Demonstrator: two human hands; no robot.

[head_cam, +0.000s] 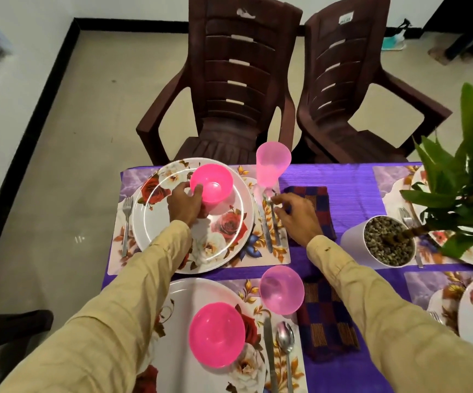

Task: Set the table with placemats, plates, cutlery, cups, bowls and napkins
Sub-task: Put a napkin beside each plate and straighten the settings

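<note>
Bowl [212,187], gripped by the left hand [184,207], sits on the plate [141,219] at the desk's [351,177] 11 o'clock, while the right hand [297,215], pinching the spoon [275,231], could topple the tall cup [272,165] at its 12 o'clock.

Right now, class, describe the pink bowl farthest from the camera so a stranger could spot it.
Find the two brown chairs beyond the table. On the floral plate before the left chair sits the pink bowl. The left hand grips it, not the nearer bowl.

bowl [212,185] on plate [173,222], fork [126,222] left
</note>
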